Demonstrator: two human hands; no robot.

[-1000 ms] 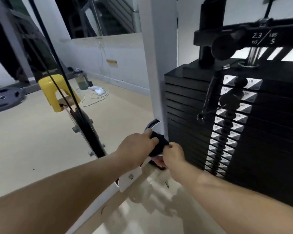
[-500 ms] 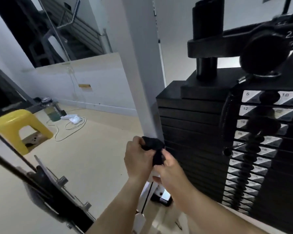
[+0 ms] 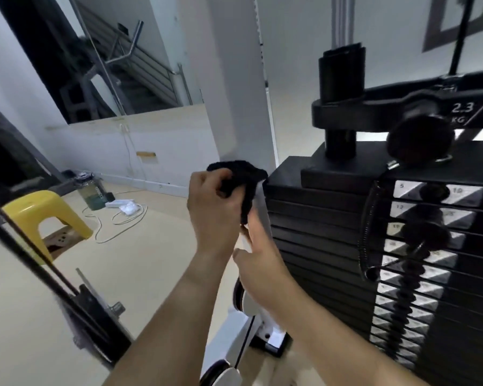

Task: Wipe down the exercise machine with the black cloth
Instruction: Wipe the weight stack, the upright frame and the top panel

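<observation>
Bunched black cloth (image 3: 241,178) (one end hanging), against white upright (image 3: 234,107) of exercise machine (image 3: 332,174), beside its weight stack (image 3: 313,246)

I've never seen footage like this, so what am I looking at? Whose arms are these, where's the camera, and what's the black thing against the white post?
This is a single picture from a camera worn on a person's head, looking forward and down. The two bare arms are the wearer's own, and no robot is involved. The left hand grips a bunched black cloth against the white upright post of a gym weight machine. The right hand sits lower, with its fingers reaching up to the cloth's hanging end. Whether they pinch it is unclear. To the right is the black weight stack, whose plates carry numbered labels. On the floor behind, to the left, stand a yellow stool and a bottle, with a white cable lying loose.
</observation>
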